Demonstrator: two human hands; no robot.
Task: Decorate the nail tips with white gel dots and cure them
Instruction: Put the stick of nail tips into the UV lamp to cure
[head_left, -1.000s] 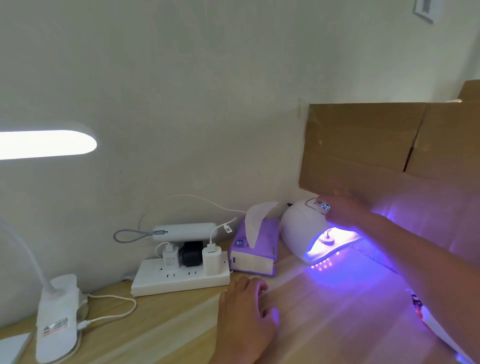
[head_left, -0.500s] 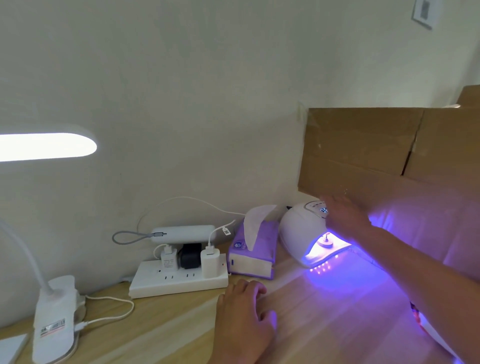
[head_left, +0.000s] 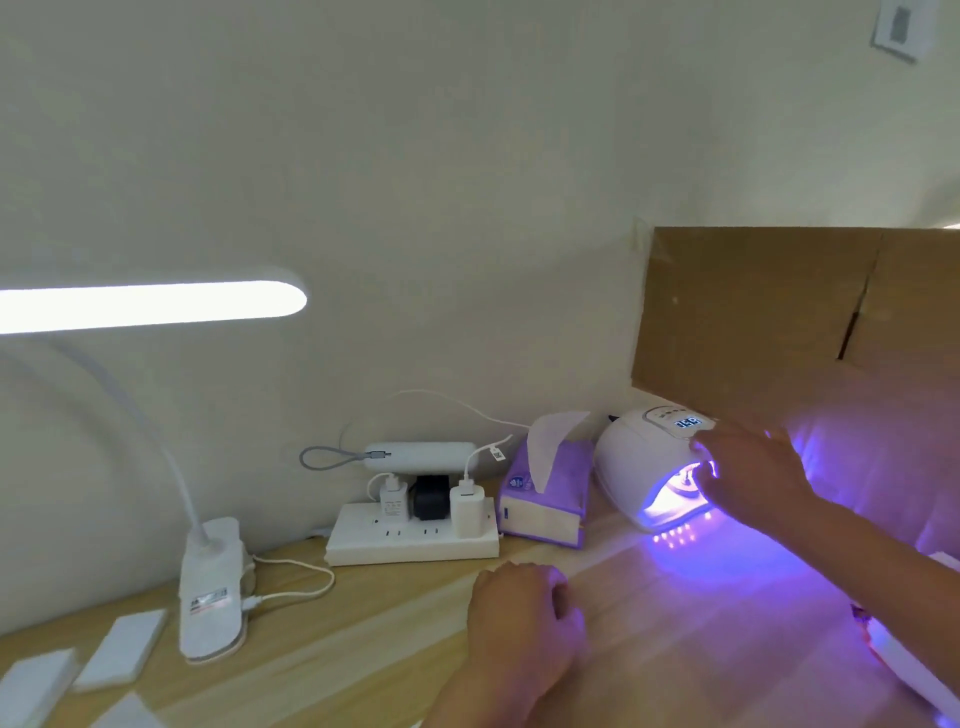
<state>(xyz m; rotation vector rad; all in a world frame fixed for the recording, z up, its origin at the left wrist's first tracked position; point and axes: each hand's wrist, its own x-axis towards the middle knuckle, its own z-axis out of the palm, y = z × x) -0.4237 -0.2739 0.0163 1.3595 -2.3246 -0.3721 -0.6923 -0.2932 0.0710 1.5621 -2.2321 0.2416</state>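
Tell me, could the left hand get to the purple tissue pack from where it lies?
Probably yes. The left hand rests on the table with bare wood between it and the purple tissue pack just beyond; nothing stands in that gap. The power strip sits off to the side.

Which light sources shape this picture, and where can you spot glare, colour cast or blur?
Head view: the desk lamp bar is blown out to flat white. Head view: the curing lamp spills violet light over the table, the lower cardboard and the right hand, whose outline is soft with blur. Head view: the left hand catches a violet tint at its knuckles.
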